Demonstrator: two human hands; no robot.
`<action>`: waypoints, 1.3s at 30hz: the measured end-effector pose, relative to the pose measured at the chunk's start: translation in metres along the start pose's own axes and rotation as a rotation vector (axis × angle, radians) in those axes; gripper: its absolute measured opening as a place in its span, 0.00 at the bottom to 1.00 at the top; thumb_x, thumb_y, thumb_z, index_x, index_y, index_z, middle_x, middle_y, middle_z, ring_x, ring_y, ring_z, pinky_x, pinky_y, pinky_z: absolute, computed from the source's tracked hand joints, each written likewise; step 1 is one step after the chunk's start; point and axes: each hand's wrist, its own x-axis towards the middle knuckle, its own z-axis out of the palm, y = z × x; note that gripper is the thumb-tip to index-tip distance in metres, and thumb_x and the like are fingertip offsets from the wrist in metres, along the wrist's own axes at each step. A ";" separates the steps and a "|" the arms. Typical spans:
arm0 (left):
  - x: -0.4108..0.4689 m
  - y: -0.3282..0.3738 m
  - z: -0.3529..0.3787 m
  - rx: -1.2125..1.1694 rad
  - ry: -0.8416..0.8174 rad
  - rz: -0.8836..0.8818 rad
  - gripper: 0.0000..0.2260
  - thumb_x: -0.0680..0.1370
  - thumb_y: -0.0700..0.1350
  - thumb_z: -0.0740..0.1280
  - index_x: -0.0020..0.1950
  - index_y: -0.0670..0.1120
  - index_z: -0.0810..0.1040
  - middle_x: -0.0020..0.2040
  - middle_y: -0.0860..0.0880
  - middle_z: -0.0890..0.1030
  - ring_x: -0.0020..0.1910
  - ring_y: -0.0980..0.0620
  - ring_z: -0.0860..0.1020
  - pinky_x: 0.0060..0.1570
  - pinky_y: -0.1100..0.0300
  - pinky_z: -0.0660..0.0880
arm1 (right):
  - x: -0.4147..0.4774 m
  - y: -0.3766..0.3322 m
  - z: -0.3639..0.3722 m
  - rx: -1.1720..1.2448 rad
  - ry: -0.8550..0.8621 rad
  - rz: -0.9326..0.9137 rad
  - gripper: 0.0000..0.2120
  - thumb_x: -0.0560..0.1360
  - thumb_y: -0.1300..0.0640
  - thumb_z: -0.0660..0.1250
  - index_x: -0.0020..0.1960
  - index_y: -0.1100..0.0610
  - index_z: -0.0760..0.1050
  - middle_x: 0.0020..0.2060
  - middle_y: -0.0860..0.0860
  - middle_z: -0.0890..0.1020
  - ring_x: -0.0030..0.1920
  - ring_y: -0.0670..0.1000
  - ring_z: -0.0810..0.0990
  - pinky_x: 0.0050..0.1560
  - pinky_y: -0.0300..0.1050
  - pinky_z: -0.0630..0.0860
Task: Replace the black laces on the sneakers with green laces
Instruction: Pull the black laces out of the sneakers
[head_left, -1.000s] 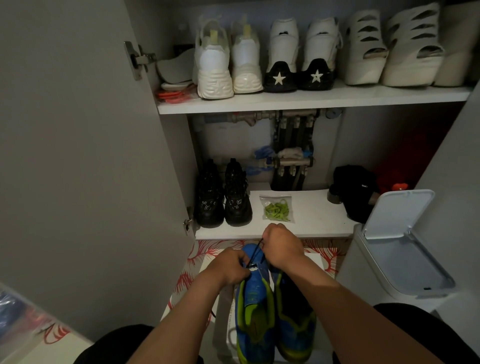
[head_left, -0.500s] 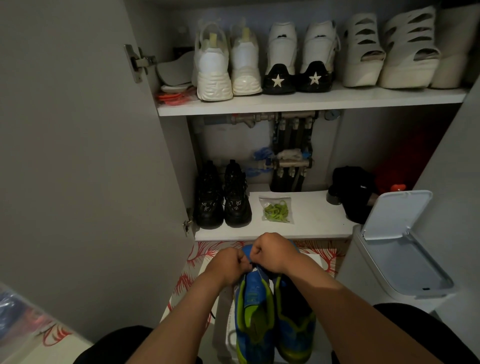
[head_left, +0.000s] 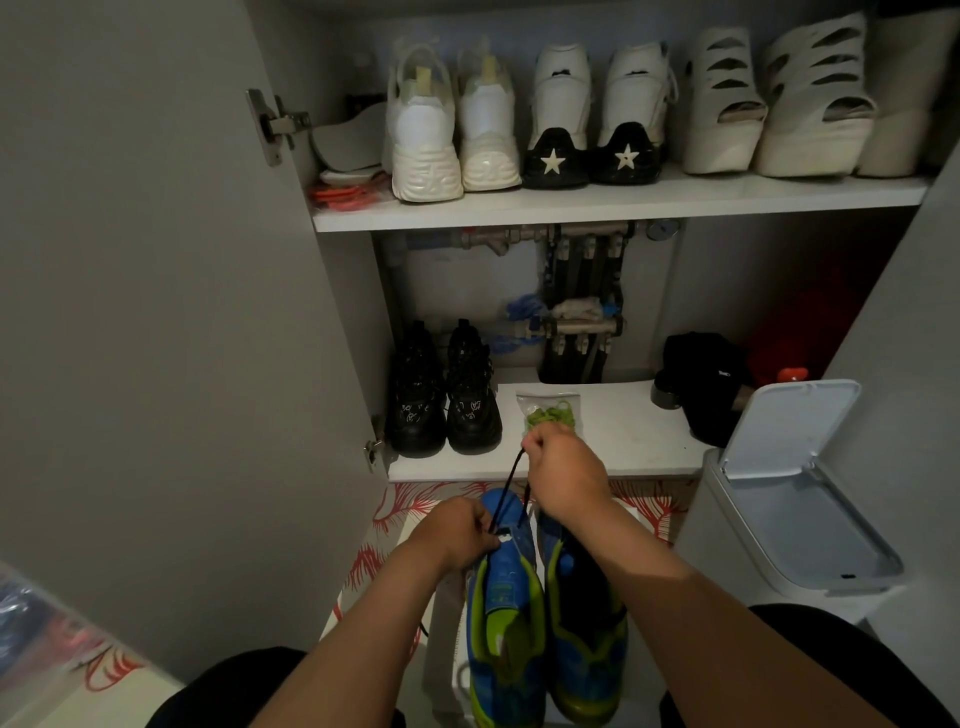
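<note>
Above the toe of the blue sneaker (head_left: 505, 618), your right hand (head_left: 569, 480) pinches the black lace (head_left: 511, 486), stretched away from your left hand (head_left: 457, 535) gripping that shoe; bagged green laces (head_left: 551, 413) lie just beyond.

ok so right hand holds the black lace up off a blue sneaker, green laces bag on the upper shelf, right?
No: the head view shows the green laces bag on the lower shelf, beside the black sneakers. The right hand does hold the black lace up off the blue sneaker.
</note>
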 end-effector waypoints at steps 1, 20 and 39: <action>0.000 0.000 0.000 -0.002 0.005 0.002 0.10 0.75 0.47 0.72 0.37 0.50 0.74 0.38 0.51 0.77 0.42 0.51 0.76 0.41 0.61 0.68 | 0.000 0.000 -0.001 0.028 0.016 0.008 0.07 0.80 0.61 0.60 0.47 0.51 0.74 0.50 0.49 0.76 0.44 0.53 0.77 0.42 0.46 0.72; -0.006 0.035 -0.039 -0.681 0.394 0.072 0.12 0.80 0.44 0.67 0.40 0.39 0.77 0.34 0.47 0.78 0.33 0.53 0.77 0.37 0.60 0.73 | -0.011 -0.002 -0.001 -0.058 -0.297 -0.059 0.11 0.75 0.58 0.66 0.56 0.49 0.74 0.57 0.50 0.70 0.53 0.54 0.77 0.51 0.47 0.74; -0.006 0.018 -0.025 -0.528 0.116 -0.025 0.09 0.78 0.37 0.65 0.44 0.49 0.81 0.39 0.51 0.82 0.39 0.53 0.78 0.43 0.59 0.77 | -0.009 -0.004 0.012 0.072 -0.227 0.058 0.12 0.81 0.54 0.60 0.44 0.59 0.75 0.40 0.54 0.77 0.43 0.55 0.76 0.40 0.47 0.70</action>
